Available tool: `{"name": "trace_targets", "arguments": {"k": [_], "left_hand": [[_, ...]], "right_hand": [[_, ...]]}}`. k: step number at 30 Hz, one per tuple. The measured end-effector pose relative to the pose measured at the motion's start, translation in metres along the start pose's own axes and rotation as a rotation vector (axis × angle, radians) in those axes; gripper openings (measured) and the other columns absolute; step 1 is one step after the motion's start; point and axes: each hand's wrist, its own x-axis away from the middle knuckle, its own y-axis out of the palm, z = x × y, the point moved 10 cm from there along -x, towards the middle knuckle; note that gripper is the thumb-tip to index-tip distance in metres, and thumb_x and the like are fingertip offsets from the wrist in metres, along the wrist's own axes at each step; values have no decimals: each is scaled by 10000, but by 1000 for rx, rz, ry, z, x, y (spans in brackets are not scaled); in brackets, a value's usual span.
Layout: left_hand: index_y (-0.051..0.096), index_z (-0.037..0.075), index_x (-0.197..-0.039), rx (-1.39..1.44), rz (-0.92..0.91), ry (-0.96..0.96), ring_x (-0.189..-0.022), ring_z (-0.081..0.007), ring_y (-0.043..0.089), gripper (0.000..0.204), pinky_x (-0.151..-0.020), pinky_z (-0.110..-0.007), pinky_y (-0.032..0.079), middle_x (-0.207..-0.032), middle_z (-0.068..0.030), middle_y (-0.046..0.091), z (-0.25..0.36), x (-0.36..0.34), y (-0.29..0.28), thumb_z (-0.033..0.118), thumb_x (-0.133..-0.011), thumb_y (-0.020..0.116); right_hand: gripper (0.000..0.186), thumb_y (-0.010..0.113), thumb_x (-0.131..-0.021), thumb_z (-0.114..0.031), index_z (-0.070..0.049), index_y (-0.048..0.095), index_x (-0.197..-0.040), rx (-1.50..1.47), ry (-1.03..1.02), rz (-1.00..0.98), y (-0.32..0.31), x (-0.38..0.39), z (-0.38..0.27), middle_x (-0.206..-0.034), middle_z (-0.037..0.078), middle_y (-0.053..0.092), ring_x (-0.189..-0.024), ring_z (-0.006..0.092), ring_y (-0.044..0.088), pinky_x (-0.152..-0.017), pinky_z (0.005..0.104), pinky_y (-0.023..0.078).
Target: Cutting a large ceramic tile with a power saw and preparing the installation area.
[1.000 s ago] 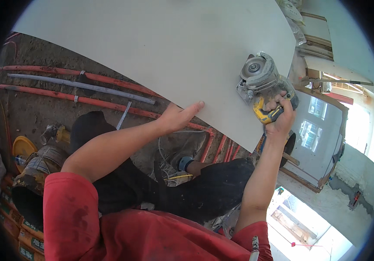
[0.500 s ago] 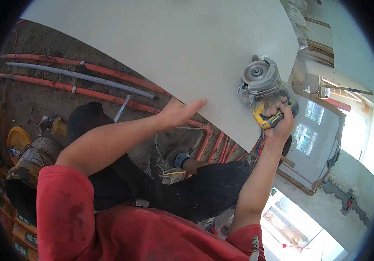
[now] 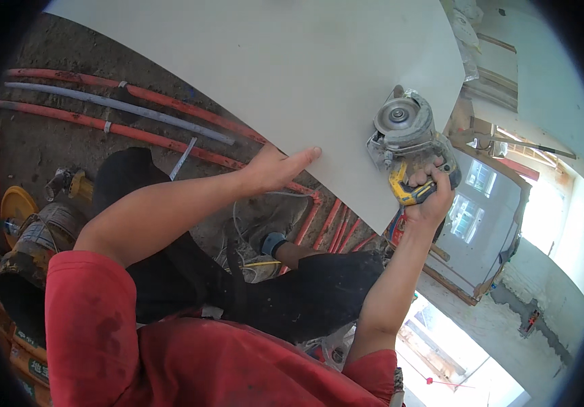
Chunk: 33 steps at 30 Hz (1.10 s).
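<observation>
A large white panel (image 3: 292,74), smooth like a tile, reaches from the upper left to a corner near my right forearm. My left hand (image 3: 275,167) grips its near edge, thumb on top and fingers hidden underneath. In my right hand (image 3: 434,193) is a dusty circular cutting saw (image 3: 407,129), held by its yellow-and-black handle, with the round blade guard facing up. The saw lies over the right part of the panel near its edge. Whether the blade touches the panel cannot be made out.
Red pipes (image 3: 136,139) and a grey pipe (image 3: 122,108) run along the dirt floor at left. A dirty bucket (image 3: 47,234) stands beside a yellow lid-like disc (image 3: 17,211). At right leans a framed glossy panel (image 3: 482,217). My bent legs are under the white panel.
The whole view has shifted slightly. Both hands keep their holds, and the saw stays at about the same place on the panel.
</observation>
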Motion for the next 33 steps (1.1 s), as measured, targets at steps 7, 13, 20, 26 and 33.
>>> {"name": "trace_targets", "arguments": {"k": [7,13,20,26,33], "left_hand": [[598,-42,-1242,-6,-4,-12,-1097,-266,622,420,-965,-411,491,-1161,-174,668,4,-4,-4,291,-988,613],[593,-44,-1246,-9,-8,28,-1106,-265,619,426,-971,-412,490,-1171,-176,663,8,-10,-4,295,-989,619],[590,-43,-1251,-9,-5,2,-1099,-257,616,434,-969,-406,489,-1169,-168,662,12,-13,-6,302,-990,619],[594,-47,-1243,-20,-14,-45,-1104,-259,619,438,-967,-408,490,-1170,-172,665,9,-17,-6,310,-989,614],[606,-48,-1227,-5,0,-34,-1085,-271,633,427,-954,-414,502,-1149,-178,676,12,-22,-10,302,-985,623]], "right_hand": [[208,545,-878,-45,-32,576,-1083,19,4,2,7,3,-3,-804,37,557,-615,131,473,-562,299,412],[210,546,-878,-51,-29,572,-1085,9,20,3,7,3,-3,-794,31,550,-619,129,469,-554,297,399],[231,547,-855,-17,-19,554,-1086,-30,35,-20,8,2,-3,-800,60,553,-607,173,529,-559,345,442],[208,554,-866,-34,-22,574,-1073,12,32,25,12,7,-5,-777,33,544,-603,131,479,-551,305,429],[207,545,-875,-43,-19,572,-1079,29,37,12,14,5,-6,-778,28,543,-620,134,489,-557,306,437]]}}
